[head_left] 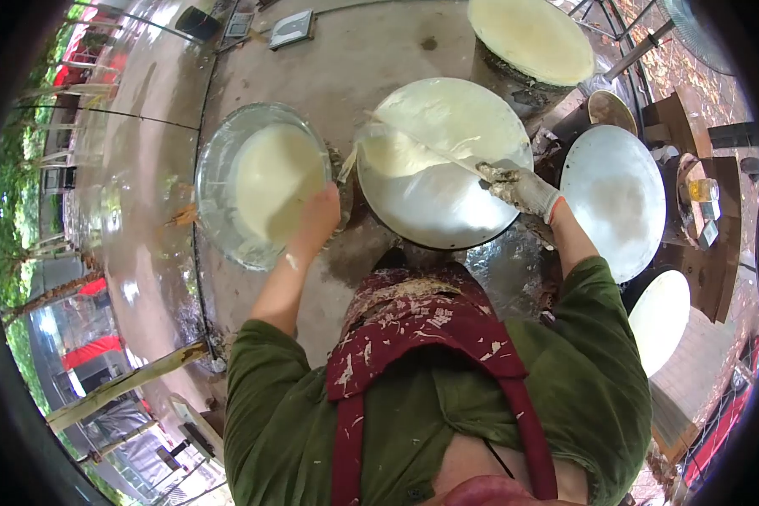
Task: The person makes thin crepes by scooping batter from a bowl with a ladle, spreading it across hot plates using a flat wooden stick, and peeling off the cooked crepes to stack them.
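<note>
My right hand (519,189), in a batter-smeared work glove, is closed round a long thin wooden batter spreader (434,150). The spreader lies slantwise over a large round griddle (460,215), its far end near the griddle's left edge. Pale batter (443,105) coats the upper part of the griddle, while the lower part shows bare, shiny metal. My left hand (319,215) is bare, with its fingers curled at the right rim of a big basin (215,190). What these fingers grip is hidden. Pale liquid batter (270,181) fills much of the basin.
Another griddle, covered with a pale sheet (531,38), stands at the upper right. To my right are a bare griddle (613,202), a white round surface (662,320) and a jar of yellow liquid (702,190). A fan (700,29) stands at the top right corner.
</note>
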`<state>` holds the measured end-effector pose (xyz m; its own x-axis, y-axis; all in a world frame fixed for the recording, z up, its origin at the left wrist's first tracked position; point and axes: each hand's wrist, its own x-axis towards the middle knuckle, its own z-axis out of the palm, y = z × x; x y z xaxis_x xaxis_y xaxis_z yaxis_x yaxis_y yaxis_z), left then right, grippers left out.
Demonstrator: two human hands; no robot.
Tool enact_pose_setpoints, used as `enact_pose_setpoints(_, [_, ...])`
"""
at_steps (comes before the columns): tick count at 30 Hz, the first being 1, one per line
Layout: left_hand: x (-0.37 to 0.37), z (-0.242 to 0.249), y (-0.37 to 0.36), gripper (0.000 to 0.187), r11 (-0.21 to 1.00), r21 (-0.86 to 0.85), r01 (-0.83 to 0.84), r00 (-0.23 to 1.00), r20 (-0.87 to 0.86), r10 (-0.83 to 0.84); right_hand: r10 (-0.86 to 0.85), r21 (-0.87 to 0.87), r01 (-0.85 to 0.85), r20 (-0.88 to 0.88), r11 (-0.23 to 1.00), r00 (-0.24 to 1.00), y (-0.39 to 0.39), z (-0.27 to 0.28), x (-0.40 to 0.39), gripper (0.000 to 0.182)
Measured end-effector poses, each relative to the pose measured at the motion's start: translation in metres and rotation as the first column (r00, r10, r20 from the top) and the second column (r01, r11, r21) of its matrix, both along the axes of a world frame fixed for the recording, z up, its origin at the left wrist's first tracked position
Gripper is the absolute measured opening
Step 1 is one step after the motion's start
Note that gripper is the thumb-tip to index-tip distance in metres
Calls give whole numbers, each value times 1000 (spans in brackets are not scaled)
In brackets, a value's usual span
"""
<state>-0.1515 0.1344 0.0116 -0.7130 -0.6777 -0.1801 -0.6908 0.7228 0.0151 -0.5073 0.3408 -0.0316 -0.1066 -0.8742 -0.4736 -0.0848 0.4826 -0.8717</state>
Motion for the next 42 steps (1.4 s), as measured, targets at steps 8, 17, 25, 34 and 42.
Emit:
enact_pose_setpoints(8, [84,-4,57,11,941,339,11,995,91,-45,-327,315,175,537,933,778,77,-25,29,31])
enact_pose_setpoints(17, [104,2,20,19,776,585,237,870,-483,98,-548,190,591,659,784,515,38,14,247,51])
enact_pose_setpoints(25, [180,27,-33,11,346,929,132,543,-360,758,-892,-113,891,62,439,448,-113,-166,353,18])
enact_pose_setpoints(34, [250,-2,-28,18,409,912,3,508,-354,785,-986,279,948,105,154,129,-31,-32,333,18])
enact_pose_setpoints(42, [237,1,-14,28,478,864,-159,431,-375,821,-504,48,751,-713,659,488,36,-56,312,33])
